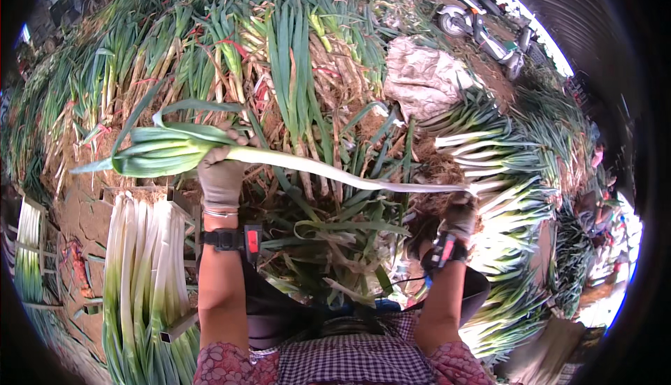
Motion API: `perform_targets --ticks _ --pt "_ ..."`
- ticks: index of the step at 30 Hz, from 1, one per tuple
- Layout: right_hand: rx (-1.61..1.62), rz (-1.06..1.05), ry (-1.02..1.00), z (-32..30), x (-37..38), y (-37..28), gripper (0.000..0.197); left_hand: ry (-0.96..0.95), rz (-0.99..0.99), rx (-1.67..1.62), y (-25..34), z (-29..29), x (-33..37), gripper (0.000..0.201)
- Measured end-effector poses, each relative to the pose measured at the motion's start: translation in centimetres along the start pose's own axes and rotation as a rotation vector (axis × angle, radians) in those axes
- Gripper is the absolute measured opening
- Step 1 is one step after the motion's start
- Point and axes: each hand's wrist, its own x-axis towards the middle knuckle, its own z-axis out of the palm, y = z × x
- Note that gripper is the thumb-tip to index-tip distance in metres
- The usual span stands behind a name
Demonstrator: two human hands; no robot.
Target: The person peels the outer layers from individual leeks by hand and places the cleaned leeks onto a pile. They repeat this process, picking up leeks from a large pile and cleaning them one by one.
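A long green onion [307, 163] is stretched sideways in front of me, its leaves to the left and its white stalk to the right. My left hand [222, 172], gloved, is wrapped round it where the white meets the green leaves. At the stalk's thin, pale right end is my gloved right hand [459, 216], its fingers closed on that end; whether they grip the stalk itself or a strip of its skin I cannot tell. Below the stalk lies a heap of loose green leaves [342, 231].
Cleaned onions stand in a metal frame [183, 325] at lower left. More white-stalked onions [500, 224] lie piled on my right. Across the back are untrimmed bundles [290, 56] with roots and red ties. A pale sack [426, 77] and a parked scooter [482, 32] are at far right.
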Motion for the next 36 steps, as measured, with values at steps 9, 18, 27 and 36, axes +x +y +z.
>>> perform_targets --ticks 9,18,27,36 --pt "2.186 0.571 0.000 -10.7 0.5 7.9 0.025 -0.072 0.066 0.012 1.6 -2.7 0.4 0.045" --pt "3.000 0.151 -0.223 -30.6 9.6 -1.5 0.051 -0.076 0.078 -0.029 -2.9 1.4 0.2 0.039" --pt "3.315 0.636 -0.359 -32.2 11.3 -1.8 0.022 -0.162 0.115 -0.157 -4.6 1.8 1.3 0.053" --pt "3.362 0.789 -0.316 -30.5 11.2 -1.5 0.013 -0.139 0.102 -0.021 -6.5 2.6 0.6 0.061"
